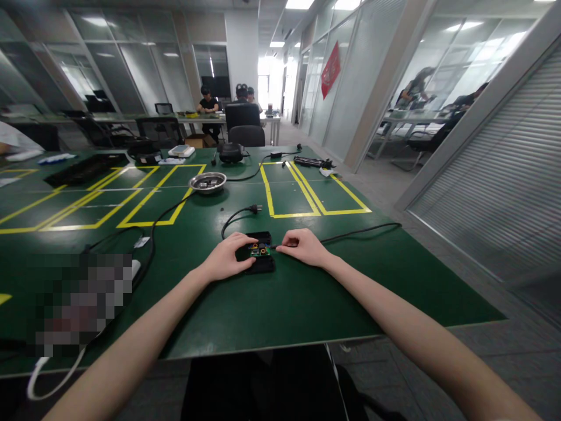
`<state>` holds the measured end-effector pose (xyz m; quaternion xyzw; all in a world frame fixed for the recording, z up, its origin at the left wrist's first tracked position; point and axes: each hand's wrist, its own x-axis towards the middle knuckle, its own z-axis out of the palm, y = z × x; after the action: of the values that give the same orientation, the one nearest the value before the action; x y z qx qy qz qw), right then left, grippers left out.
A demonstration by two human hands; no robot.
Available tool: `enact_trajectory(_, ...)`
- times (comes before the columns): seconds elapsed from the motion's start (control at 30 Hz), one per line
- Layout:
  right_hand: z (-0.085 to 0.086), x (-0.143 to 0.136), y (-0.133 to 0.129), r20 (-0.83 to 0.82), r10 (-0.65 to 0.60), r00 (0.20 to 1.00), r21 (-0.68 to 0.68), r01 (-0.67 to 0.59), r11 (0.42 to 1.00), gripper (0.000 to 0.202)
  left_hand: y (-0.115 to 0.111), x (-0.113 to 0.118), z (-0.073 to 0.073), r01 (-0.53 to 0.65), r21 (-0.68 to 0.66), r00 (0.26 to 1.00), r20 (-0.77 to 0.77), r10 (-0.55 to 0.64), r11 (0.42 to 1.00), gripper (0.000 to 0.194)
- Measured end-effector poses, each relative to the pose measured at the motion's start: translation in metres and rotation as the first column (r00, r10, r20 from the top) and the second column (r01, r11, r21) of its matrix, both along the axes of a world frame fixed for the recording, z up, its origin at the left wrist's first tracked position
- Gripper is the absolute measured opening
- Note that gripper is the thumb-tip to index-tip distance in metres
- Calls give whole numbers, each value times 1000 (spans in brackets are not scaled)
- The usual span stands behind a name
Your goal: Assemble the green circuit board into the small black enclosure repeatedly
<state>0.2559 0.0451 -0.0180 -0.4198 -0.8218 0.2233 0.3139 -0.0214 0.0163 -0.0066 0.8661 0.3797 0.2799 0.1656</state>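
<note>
A small green circuit board (265,252) with copper-coloured coils lies between two black casing halves, the far one (262,236) and the near one (263,265). My left hand (228,256) grips the board's left side, thumb at the near edge and fingers at the far edge. To the right of the board, my right hand (302,245) pinches the end of a black cable (359,231) where it meets the board. That cable runs off to the right across the table. Another black cord with a plug (256,208) lies just beyond the casing.
On the green table (298,316) are a metal bowl (207,183) with small parts, a black case (231,152), a black tripod-like item (313,162) and yellow tape outlines. A pixelated area covers the left front. People sit at far desks.
</note>
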Motion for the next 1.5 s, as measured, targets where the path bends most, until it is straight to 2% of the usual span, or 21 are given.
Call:
enact_trajectory(0.13, 1, 0, 2, 19, -25, 1000, 20, 24, 1000, 34, 0, -2, 3, -24, 20, 1000, 18, 24, 1000, 39)
enact_trajectory(0.23, 0, 1, 2, 17, -27, 999, 32, 26, 999, 35, 3, -11, 8, -110, 49, 994, 23, 109, 993, 36)
enact_trajectory(0.3, 0, 1, 2, 5, -21, 1000, 42, 21, 999, 36, 6, -18, 10, -148, 39, 989, -25, 149, 988, 31)
enact_trajectory(0.4, 1, 1, 0, -14, -16, 1000, 53, 17, 998, 36, 10, -24, 10, -143, 18, 985, -95, 144, 990, 26)
enact_trajectory(0.6, 3, 0, -4, -80, 24, 996, 78, -18, 997, 38, 9, -7, 9, -186, 68, 971, -139, 194, 980, 43)
enact_trajectory(0.73, 4, -4, -9, -110, 48, 993, 79, -39, 996, 41, 9, 1, 10, -295, -33, 949, -128, 289, 955, 48)
enact_trajectory(0.87, 8, -5, -13, -131, 73, 989, 54, -66, 996, 43, 5, 0, 12, -359, -63, 928, -128, 349, 931, 54)
enact_trajectory(1.17, 8, -3, -14, -177, 163, 971, 3, -165, 986, 40, -4, -2, 18, -349, -166, 934, -138, 328, 922, 53)
enact_trajectory(1.37, 2, -3, -10, -119, 166, 979, 40, -162, 986, 39, -4, -3, 18, -370, -138, 919, -197, 341, 919, 51)
enact_trajectory(1.5, -1, -2, -7, -28, 116, 993, 91, -113, 989, 35, -3, -4, 18, -374, -111, 910, -234, 342, 921, 46)
